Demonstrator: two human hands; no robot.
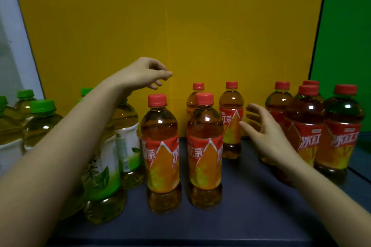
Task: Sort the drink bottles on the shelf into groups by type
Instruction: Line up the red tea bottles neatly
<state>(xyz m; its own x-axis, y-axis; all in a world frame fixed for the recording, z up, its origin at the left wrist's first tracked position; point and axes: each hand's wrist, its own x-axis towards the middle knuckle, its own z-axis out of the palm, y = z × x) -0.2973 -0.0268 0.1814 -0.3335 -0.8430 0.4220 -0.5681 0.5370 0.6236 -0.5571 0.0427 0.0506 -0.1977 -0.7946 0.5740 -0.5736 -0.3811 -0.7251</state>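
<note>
Several green-capped bottles of pale tea (43,124) stand bunched at the left of the dark shelf (247,206). Several red-capped bottles of amber tea stand in the middle, the two nearest side by side (160,146) (204,146), with two more behind (231,122). Another bunch of red-capped bottles (341,130) stands at the right. My left hand (144,73) hovers above the middle-left red cap, fingers loosely curled, holding nothing. My right hand (267,132) is spread open between the middle and right bunches, touching no bottle.
A yellow panel (180,26) backs the shelf and a green panel (345,26) stands at the right. A pale wall (12,50) borders the left. Bare shelf surface lies in front of the bottles and between the middle and right bunches.
</note>
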